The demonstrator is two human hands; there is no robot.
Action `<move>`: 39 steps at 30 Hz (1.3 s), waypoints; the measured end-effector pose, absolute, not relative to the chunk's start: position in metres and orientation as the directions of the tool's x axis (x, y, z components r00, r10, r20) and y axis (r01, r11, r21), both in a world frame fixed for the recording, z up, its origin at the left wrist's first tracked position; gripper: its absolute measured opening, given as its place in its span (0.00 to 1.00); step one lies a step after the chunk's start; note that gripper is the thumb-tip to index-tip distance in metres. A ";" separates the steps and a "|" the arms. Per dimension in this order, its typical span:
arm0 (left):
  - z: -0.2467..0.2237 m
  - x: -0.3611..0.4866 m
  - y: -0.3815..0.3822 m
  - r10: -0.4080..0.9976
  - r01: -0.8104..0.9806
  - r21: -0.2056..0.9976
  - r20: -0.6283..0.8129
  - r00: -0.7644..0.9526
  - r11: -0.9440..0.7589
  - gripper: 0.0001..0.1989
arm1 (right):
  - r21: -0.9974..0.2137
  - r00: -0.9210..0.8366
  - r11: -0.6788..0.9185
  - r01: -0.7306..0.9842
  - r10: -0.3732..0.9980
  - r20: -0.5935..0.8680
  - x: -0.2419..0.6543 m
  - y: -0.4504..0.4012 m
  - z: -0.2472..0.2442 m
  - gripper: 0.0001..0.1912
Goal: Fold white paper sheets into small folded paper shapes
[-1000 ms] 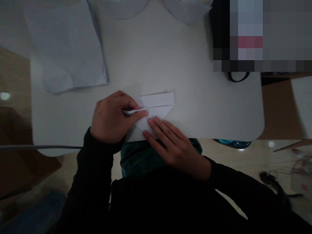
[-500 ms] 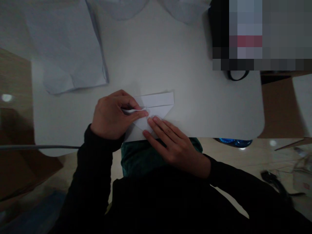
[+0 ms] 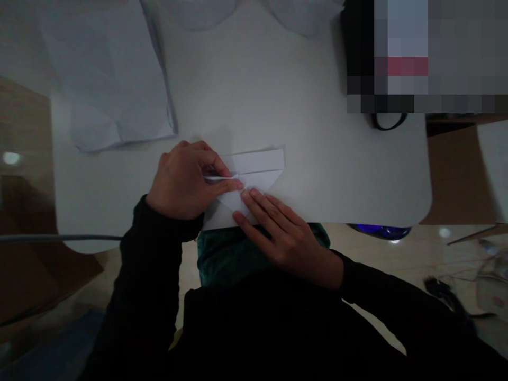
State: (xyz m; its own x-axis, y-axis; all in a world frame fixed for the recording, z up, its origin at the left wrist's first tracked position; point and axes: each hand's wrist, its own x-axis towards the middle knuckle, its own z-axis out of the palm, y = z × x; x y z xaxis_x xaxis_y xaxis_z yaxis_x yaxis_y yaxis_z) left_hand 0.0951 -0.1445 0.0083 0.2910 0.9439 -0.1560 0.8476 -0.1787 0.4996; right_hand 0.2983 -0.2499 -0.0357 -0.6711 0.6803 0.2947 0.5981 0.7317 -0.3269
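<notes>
While in left grip (image 3: 182, 180), folded paper (image 3: 254, 162)

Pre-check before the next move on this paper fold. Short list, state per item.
Left hand pinching the raised flap of the folded white paper: ok.
Right hand lying flat, fingers on the paper: ok.
Two upper folded bands parallel, right ends flush: ok.
Crease under the left fingertips: cannot tell, fingers hide it.
Paper's lower corner clear of the white table edge: not ok, it reaches the edge.
Loose paper sheet apart from the fold: ok.
</notes>
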 end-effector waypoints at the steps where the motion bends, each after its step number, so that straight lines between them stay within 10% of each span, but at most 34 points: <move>1: 0.008 0.095 -0.144 0.943 0.854 0.484 -0.148 0.297 -0.193 0.12 | -0.325 -0.671 0.731 0.600 0.681 0.294 0.298 -0.250 -0.036 0.26; 21: 0.005 0.095 -0.142 0.932 0.819 0.529 -0.133 0.336 -0.220 0.12 | -0.283 -0.678 0.739 0.611 0.674 0.294 0.295 -0.238 -0.033 0.23; 28: -0.010 0.093 -0.217 0.920 0.896 0.352 0.368 0.135 -0.272 0.08 | -0.320 -0.663 0.721 0.615 0.692 0.285 0.296 -0.235 -0.030 0.23; 39: -0.045 0.090 -0.261 0.671 0.731 0.159 0.558 0.488 -0.664 0.20 | -0.329 -0.649 0.705 0.629 0.709 0.278 0.294 -0.237 -0.029 0.25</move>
